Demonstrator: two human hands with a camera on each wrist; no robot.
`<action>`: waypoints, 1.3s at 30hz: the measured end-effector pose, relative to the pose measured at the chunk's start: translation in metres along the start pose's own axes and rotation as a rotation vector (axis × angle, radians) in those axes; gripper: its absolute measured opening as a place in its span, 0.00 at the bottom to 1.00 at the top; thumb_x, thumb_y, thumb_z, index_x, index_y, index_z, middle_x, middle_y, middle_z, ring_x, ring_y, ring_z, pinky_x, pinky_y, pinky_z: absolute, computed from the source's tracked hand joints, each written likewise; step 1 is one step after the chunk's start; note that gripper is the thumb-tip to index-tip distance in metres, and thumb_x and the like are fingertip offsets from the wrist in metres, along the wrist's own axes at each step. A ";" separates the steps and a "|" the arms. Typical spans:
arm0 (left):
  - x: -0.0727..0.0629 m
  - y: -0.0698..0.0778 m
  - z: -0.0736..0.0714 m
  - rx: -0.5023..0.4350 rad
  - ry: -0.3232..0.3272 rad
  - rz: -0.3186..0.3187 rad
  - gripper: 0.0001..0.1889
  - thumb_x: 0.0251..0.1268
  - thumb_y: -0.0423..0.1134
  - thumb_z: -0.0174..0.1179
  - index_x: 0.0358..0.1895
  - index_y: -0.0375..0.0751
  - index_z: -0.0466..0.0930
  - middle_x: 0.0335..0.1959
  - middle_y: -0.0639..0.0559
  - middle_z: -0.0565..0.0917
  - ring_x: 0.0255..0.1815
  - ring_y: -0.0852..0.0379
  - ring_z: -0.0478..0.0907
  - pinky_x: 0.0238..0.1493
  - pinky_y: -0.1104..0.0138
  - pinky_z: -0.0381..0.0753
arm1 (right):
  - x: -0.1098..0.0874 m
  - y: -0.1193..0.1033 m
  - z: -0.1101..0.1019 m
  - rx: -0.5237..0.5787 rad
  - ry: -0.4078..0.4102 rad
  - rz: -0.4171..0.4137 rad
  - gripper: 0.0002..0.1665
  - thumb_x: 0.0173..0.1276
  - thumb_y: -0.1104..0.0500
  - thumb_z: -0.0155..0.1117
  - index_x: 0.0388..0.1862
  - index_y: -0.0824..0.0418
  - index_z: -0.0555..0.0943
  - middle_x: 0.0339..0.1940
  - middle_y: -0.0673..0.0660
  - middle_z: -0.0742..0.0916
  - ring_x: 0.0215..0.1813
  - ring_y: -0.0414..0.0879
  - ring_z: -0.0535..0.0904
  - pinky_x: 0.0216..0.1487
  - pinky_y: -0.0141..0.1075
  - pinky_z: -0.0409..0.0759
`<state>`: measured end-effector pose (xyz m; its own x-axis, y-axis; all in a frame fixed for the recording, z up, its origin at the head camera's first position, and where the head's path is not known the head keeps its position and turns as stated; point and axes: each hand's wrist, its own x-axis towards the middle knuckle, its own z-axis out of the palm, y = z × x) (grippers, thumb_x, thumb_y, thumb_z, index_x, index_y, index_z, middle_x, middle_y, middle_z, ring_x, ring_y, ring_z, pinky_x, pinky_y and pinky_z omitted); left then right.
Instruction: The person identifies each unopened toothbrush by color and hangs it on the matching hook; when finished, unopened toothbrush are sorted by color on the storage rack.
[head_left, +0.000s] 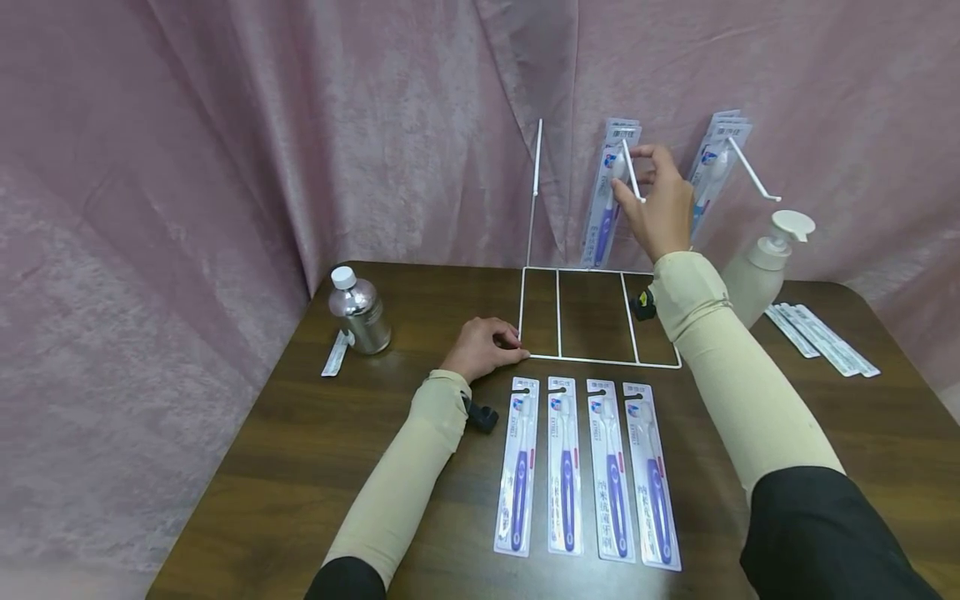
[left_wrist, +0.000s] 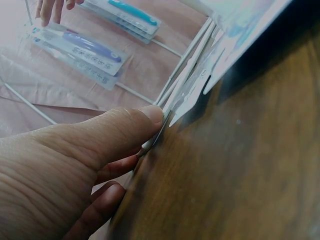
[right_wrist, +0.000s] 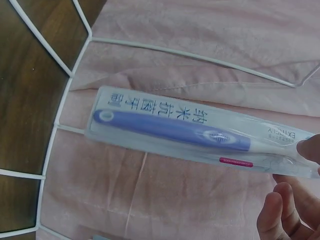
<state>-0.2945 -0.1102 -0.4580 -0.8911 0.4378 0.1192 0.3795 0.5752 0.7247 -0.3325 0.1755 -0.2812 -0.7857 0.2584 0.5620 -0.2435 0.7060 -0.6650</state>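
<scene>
My left hand (head_left: 486, 346) pinches the front left corner of a white wire rack (head_left: 585, 361) between thumb and fingers, low at the tabletop. My right hand (head_left: 660, 204) is raised at the rack's middle hook (head_left: 632, 171). Its thumb and fingers grip the upper part of a packaged toothbrush (right_wrist: 172, 131) with a purple handle, which hangs at that hook with another pack behind it. The right hook (head_left: 752, 169) carries more packaged toothbrushes (head_left: 716, 158), one with a blue handle. The left hook (head_left: 537, 158) bears nothing.
Several purple packaged toothbrushes (head_left: 566, 467) lie in a row before the rack. A silver bottle (head_left: 360, 312) with a white cap stands at the left beside a small packet (head_left: 336, 354). On the right are a pump bottle (head_left: 757, 271) and white packets (head_left: 825, 340). Pink curtain (head_left: 375, 125) hangs behind.
</scene>
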 end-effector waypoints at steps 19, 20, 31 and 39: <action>0.003 -0.001 0.003 -0.011 -0.011 0.015 0.08 0.58 0.46 0.81 0.30 0.51 0.91 0.43 0.59 0.88 0.46 0.60 0.83 0.53 0.66 0.82 | -0.076 0.013 -0.054 -0.035 -0.144 -0.032 0.18 0.72 0.56 0.72 0.58 0.58 0.82 0.49 0.61 0.91 0.39 0.54 0.82 0.40 0.35 0.71; 0.003 -0.001 0.002 -0.011 -0.011 0.018 0.08 0.58 0.46 0.81 0.30 0.51 0.91 0.43 0.59 0.89 0.46 0.59 0.83 0.53 0.66 0.82 | -0.089 0.017 -0.061 -0.048 -0.189 -0.039 0.16 0.72 0.56 0.72 0.56 0.59 0.83 0.47 0.61 0.91 0.40 0.55 0.84 0.41 0.37 0.72; 0.004 0.003 -0.004 -0.008 0.015 0.012 0.08 0.57 0.44 0.82 0.31 0.49 0.91 0.44 0.57 0.89 0.46 0.59 0.84 0.52 0.66 0.83 | -0.204 0.055 -0.098 -0.207 -0.729 0.075 0.20 0.70 0.50 0.75 0.55 0.60 0.85 0.31 0.50 0.86 0.30 0.46 0.77 0.31 0.41 0.73; 0.002 0.004 -0.003 -0.016 -0.003 0.001 0.08 0.58 0.44 0.81 0.32 0.48 0.91 0.45 0.56 0.89 0.47 0.58 0.84 0.53 0.65 0.83 | -0.235 0.060 -0.092 -0.294 -0.743 0.118 0.26 0.67 0.47 0.77 0.59 0.59 0.86 0.25 0.48 0.79 0.26 0.44 0.72 0.26 0.40 0.69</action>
<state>-0.2954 -0.1088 -0.4528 -0.8900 0.4406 0.1173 0.3760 0.5637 0.7354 -0.1100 0.2181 -0.4076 -0.9948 -0.0906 -0.0468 -0.0567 0.8728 -0.4847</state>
